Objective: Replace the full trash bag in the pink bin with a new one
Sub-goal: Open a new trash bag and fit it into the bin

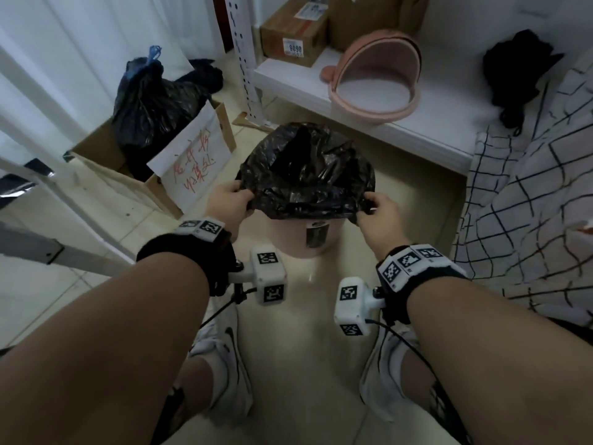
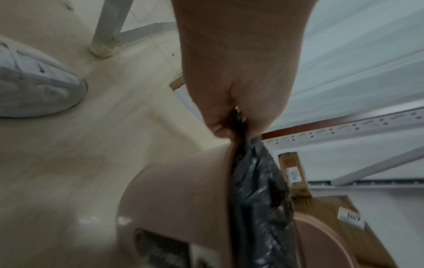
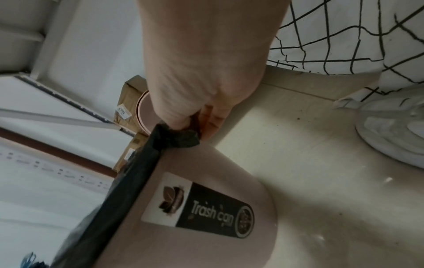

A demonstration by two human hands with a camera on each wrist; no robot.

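Pink bin [image 1: 316,237] stands on the floor between the person's feet in the head view, its mouth covered by a crumpled new black bag [image 1: 308,171]. The left hand [image 1: 229,202] and the right hand [image 1: 378,213] each pinch the bag's near edge at either side of the rim. A full black bag [image 1: 150,101], tied at the top, sits in a cardboard box [image 1: 102,152] off to the left, and the bin's pink lid [image 1: 375,78] lies on a low white shelf [image 1: 426,136] behind. So removal looks done; fitting the liner is under way, and the lid is still off.

From the left wrist, the left hand's fingers [image 2: 218,127] are clamped on a fold of black film right at the bin's rim, with the bag's edge lying along it.

From the right wrist, the right hand's fingers [image 3: 179,119] grip a bunched corner of the bag, drawn taut along the rim above the "Trash can" label [image 3: 197,204]. Left to do, by my reading: fold the edge down over the rim all round, push the bag inside, refit the lid.
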